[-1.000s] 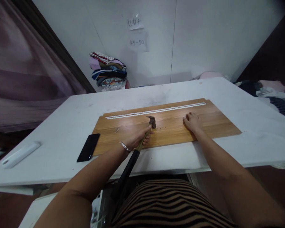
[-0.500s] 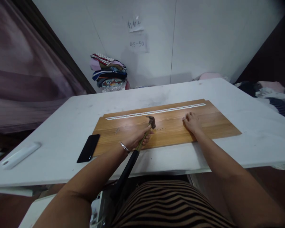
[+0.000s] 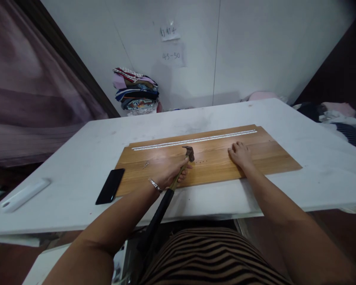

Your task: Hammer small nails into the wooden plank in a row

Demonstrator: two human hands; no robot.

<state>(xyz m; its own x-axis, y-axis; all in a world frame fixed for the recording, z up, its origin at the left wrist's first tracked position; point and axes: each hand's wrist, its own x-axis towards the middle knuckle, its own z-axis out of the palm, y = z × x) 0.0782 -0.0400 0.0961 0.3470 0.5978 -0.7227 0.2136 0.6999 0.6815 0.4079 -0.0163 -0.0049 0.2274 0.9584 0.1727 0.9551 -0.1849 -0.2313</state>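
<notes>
My left hand (image 3: 178,171) grips a claw hammer (image 3: 167,194) high on its shaft, just below the rusty head. The black handle slants down toward my body, past the table's front edge. Beneath the hammer lies a brown wood-grain board (image 3: 273,158). A short row of small dark dots, perhaps nail heads (image 3: 201,161), shows in it right of the hammer head. On the board's right half rests my right hand (image 3: 239,153), palm down, fingers slightly bent and apart, holding nothing visible. A few loose nails (image 3: 146,164) lie on the board's left part.
Two pale, thin strips (image 3: 195,140) run along the board's far side. A black phone (image 3: 110,187) touches its left end. Farther left on the white table (image 3: 68,158) is a white long-handled object (image 3: 25,195). Folded clothes (image 3: 136,89) are stacked behind the table.
Both hands and the hammer stay almost in place. My right fingertips, bunched together before, now lie flatter on the board. The view has tilted very slightly.
</notes>
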